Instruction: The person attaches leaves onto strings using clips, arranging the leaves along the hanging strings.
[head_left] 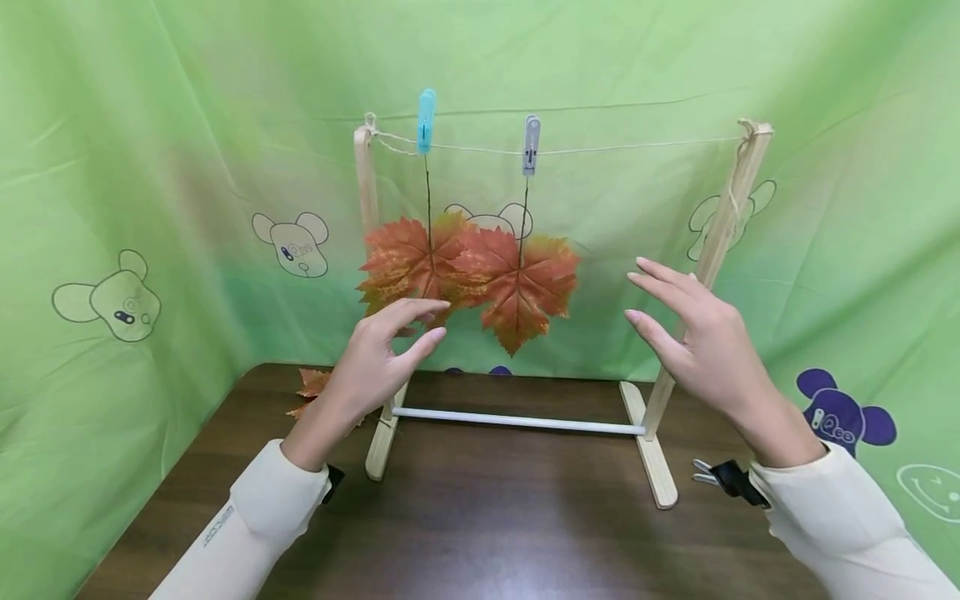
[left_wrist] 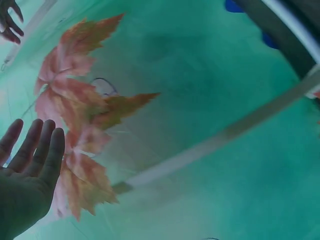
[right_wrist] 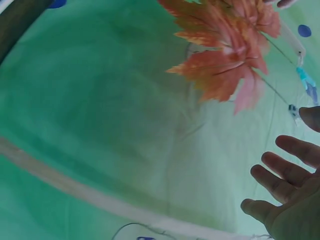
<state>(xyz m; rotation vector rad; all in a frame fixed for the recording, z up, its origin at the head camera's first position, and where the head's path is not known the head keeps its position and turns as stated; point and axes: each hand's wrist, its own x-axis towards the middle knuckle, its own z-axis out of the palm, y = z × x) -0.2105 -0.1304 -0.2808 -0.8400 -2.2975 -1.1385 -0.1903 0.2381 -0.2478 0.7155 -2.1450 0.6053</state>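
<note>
Two orange-red artificial maple leaves hang by their stems from a string (head_left: 637, 146). A blue clothespin (head_left: 426, 122) clips the left leaf (head_left: 405, 258); a grey clothespin (head_left: 531, 145) clips the right leaf (head_left: 517, 287). My left hand (head_left: 382, 354) is raised in front of the left leaf, fingers extended and apart from the thumb, holding nothing. The left wrist view shows that hand (left_wrist: 35, 170) beside the leaves. Near the right post, my right hand (head_left: 701, 350) is lifted with spread fingers and holds nothing; in its wrist view the fingers (right_wrist: 280, 185) are apart.
A wooden frame with a left post (head_left: 366, 183), a right post (head_left: 720, 225) and a white crossbar (head_left: 517, 420) stands on the brown table (head_left: 480, 517). Another leaf (head_left: 311, 382) lies at the back left, partly behind my left arm. Metal prongs (head_left: 703, 472) show beside my right sleeve. Green printed cloth surrounds the table.
</note>
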